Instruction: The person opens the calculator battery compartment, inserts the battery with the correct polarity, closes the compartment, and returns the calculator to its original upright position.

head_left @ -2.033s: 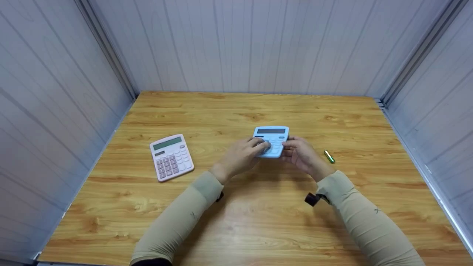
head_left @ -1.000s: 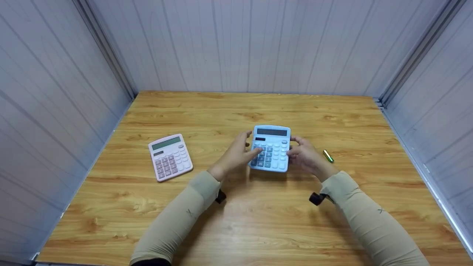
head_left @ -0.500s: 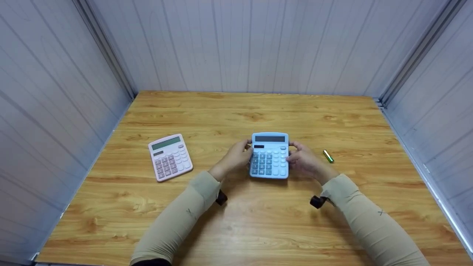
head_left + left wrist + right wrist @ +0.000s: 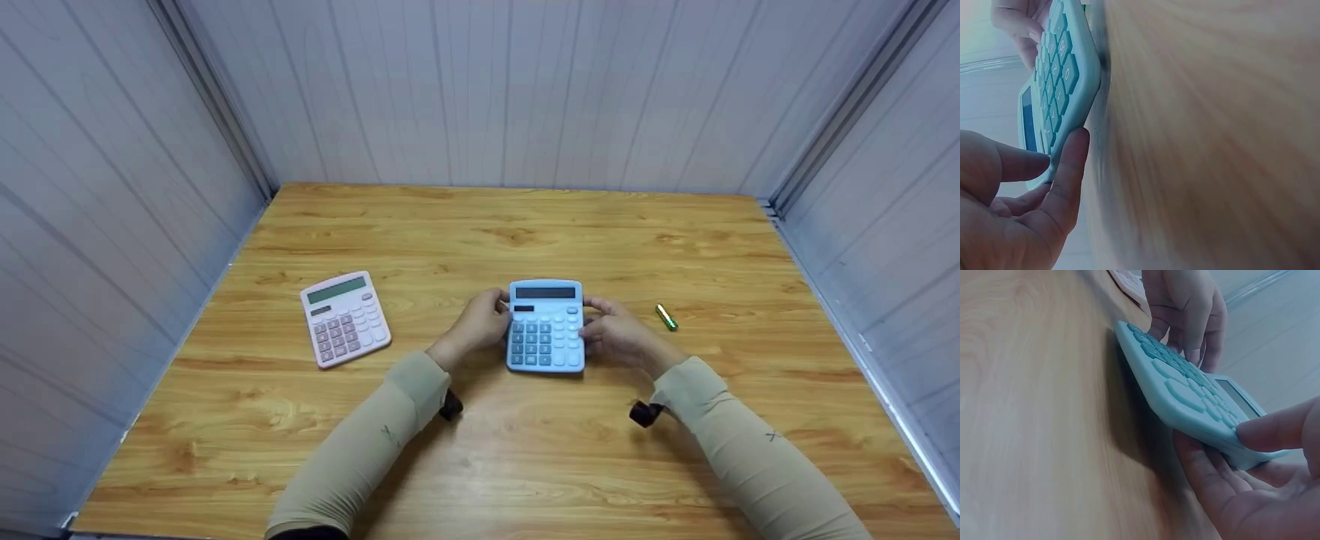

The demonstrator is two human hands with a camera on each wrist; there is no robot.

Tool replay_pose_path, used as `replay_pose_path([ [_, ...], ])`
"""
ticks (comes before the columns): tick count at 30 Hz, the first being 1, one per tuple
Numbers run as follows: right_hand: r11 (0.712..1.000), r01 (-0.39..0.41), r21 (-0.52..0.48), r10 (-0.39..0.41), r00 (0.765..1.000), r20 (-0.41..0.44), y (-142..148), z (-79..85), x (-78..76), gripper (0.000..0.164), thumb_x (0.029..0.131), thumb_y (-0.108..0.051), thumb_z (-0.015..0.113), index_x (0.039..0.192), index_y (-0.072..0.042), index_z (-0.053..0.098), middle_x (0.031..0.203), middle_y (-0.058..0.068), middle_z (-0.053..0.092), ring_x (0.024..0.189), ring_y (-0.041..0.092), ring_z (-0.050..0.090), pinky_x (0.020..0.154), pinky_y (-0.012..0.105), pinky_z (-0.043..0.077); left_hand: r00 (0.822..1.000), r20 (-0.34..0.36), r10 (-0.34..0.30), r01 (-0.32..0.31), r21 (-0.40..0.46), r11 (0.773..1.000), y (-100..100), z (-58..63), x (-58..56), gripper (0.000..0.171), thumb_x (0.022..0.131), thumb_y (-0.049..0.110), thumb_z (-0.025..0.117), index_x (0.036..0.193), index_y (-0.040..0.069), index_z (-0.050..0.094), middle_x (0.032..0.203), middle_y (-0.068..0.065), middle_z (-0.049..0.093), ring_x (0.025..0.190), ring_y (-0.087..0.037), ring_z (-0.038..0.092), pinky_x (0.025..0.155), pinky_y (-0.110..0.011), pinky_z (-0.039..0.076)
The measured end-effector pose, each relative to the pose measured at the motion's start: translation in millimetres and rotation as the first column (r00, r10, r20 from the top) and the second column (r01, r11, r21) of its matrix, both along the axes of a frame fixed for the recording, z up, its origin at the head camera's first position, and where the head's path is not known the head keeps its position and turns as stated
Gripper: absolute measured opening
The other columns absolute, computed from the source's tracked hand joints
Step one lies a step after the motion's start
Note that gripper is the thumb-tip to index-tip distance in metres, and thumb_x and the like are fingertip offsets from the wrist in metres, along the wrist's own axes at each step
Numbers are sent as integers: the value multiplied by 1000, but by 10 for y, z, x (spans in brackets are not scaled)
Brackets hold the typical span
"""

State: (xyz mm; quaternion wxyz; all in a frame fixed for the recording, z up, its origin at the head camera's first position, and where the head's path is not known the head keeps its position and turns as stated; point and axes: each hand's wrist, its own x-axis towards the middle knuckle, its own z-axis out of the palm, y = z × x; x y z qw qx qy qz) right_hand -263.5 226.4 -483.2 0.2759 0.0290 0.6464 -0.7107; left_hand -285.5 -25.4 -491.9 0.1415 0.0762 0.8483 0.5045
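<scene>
A light blue calculator (image 4: 546, 327) with grey number keys faces up near the middle of the table, its dark screen at the far end. My left hand (image 4: 481, 321) grips its left edge, thumb on top and fingers at the side and below. On the opposite edge my right hand (image 4: 616, 332) pinches it, thumb over the keys' border and fingers underneath. In the right wrist view the calculator (image 4: 1196, 394) sits close over the wood, with a shadow beneath its near edge.
A pink calculator (image 4: 346, 319) lies slightly turned on the left of the wooden table (image 4: 480, 465). To the right of my right hand is a small green battery-like cylinder (image 4: 666, 317). Pale panels (image 4: 480, 90) wall in the back and both sides.
The blue calculator has come nearer to me and down toward the table. My left hand, earlier over its keys, has shifted to its left edge. The pink calculator stays put.
</scene>
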Motion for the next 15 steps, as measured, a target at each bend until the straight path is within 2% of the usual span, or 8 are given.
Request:
replay_pose_path([
  [7,986,9,169,1,998,-61,-11,-20,1,68,88,12,49,151,-2,28,124,20,52,98,23,62,80,32,57,1000,-7,24,-24,7,1000,28,-16,6,30,97,6,51,126,1,55,96,-9,56,80,-17,58,60,-30,57],
  [15,948,20,319,33,986,-161,-30,-23,-7,66,85,12,49,148,1,35,119,20,50,102,25,54,83,29,53,999,12,36,-37,42,998,55,-11,24,28,97,5,50,124,0,55,95,-10,56,77,-17,59,60,-35,59],
])
